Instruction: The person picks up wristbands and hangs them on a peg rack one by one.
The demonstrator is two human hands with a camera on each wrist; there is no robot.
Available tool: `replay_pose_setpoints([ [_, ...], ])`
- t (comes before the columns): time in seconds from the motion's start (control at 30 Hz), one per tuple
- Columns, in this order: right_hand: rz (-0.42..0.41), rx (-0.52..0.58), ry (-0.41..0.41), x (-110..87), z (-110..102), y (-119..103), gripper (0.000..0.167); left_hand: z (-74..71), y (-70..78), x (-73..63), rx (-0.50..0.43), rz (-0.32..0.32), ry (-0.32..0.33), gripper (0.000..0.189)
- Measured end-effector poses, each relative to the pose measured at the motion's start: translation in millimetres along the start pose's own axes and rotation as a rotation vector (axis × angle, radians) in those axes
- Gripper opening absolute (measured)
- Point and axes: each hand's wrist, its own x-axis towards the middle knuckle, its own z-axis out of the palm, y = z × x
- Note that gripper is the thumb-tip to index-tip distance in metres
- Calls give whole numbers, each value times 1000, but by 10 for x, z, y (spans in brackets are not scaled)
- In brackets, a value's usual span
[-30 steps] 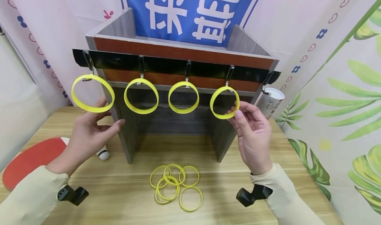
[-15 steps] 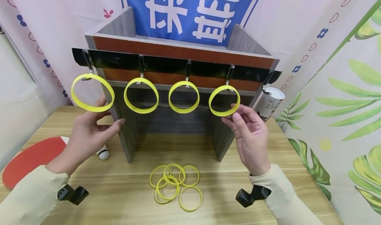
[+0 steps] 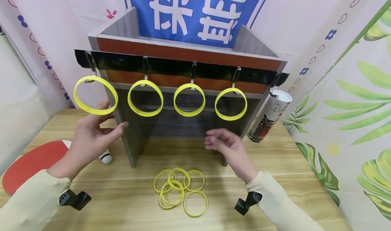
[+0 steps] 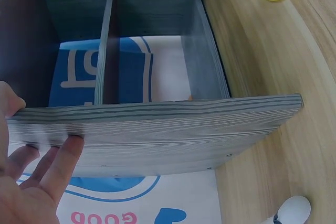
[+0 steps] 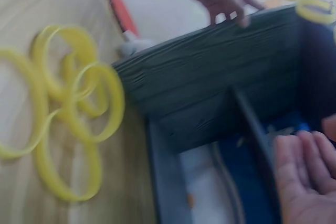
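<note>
while the left hand [image 3: 94, 131] grips the grey shelf [image 3: 133, 141], the right hand [image 3: 231, 148] is released. four yellow rings [image 3: 189, 114] hang on hooks [image 3: 145, 68].

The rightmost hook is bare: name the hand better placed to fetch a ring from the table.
Probably the right hand: it holds nothing and hovers nearer the loose rings and the bare hook. The left hand grips the stand's side panel.
</note>
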Motion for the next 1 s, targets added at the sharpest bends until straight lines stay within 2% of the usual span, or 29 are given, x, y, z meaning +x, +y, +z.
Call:
replay_pose_setpoints([
  [0.17,150,-156,-174,10,1,273,30,3,-5,-3,2,-9,-1,75],
  [0.27,183,-228,-244,6,6,417,30,2,-5,-9,5,-18,-3,75],
  [0.43,156,-297,-330,19,39,587,29,2,-6,-9,8,-19,0,76],
  [0.63,113,-439,-413,76,145,719,26,-5,-2,-11,4,-14,2,73],
  [0.83,88,-537,-475,123,251,780,23,-15,10,-15,0,-23,0,70],
  [1.0,89,-568,-516,156,303,784,22,-8,9,-14,7,-30,-3,70],
])
